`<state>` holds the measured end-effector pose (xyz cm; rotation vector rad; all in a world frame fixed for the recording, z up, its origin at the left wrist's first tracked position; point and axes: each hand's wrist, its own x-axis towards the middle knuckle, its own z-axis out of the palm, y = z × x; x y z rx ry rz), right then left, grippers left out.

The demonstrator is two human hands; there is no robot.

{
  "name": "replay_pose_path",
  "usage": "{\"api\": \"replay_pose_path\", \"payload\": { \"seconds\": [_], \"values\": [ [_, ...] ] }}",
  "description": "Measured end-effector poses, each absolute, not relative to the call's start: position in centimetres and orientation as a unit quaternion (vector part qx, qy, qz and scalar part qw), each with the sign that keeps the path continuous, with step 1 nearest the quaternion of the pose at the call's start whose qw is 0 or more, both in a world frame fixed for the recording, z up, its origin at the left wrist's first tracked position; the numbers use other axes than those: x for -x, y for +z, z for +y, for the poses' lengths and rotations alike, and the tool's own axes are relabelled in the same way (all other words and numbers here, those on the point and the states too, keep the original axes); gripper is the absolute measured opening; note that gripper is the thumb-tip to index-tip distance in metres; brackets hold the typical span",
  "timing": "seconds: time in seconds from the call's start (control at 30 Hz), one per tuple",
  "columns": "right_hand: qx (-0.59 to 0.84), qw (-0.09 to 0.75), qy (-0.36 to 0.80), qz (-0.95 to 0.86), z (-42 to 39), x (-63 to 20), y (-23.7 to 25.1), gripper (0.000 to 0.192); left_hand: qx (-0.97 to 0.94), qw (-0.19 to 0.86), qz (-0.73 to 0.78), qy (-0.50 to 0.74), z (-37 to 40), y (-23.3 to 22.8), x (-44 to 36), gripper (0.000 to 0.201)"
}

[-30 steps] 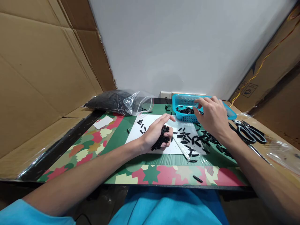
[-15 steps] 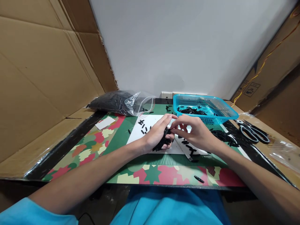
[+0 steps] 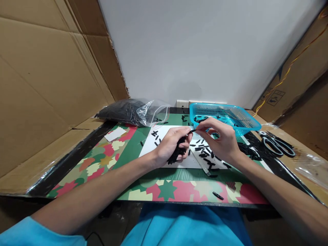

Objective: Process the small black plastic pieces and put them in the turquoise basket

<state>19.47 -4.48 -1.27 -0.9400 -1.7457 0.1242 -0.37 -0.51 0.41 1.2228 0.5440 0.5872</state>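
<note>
Two bare hands working with small black pieces: a thick bundle of black pieces point(image 3: 176, 154) is gripped in the left hand point(image 3: 167, 145) by its curled fingers, while a single black piece point(image 3: 192, 131) is pinched between the thumb and forefinger of the right hand point(image 3: 222, 138), its far end being met by the left thumb and forefinger. Beneath both hands a white sheet point(image 3: 146, 150) is laid, and between them loose black pieces point(image 3: 204, 155) are scattered beside a pale strip point(image 3: 200, 163). Just beyond the right hand a blue basket point(image 3: 252, 124) is placed, partly hidden by it; to its right, scissors point(image 3: 274, 145) are seen. Beyond the left hand, a filled clear bag point(image 3: 121, 112) is positioned
</note>
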Motion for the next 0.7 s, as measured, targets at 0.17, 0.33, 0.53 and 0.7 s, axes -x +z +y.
{"api": "replay_pose_path", "payload": {
  "seconds": [0.17,0.33,0.53,0.7],
  "values": [
    [0.399,0.534,0.076,-0.742,-4.22,-19.57,-1.57,0.008,-0.567,0.736,0.236,0.284,-0.60,0.59,0.32,0.038],
    [0.384,0.521,0.074,-0.758,-4.17,-19.67,-1.45,0.005,-0.556,0.746,0.233,0.283,-0.56,0.50,0.35,0.038],
    [0.366,0.524,0.060,-0.767,-4.12,-19.69,-1.36,0.005,-0.550,0.749,0.235,0.285,-0.47,0.36,0.36,0.038],
    [0.363,0.529,0.063,-0.764,-3.98,-19.69,-1.52,0.005,-0.553,0.748,0.229,0.288,-0.42,0.41,0.37,0.035]
  ]
}}
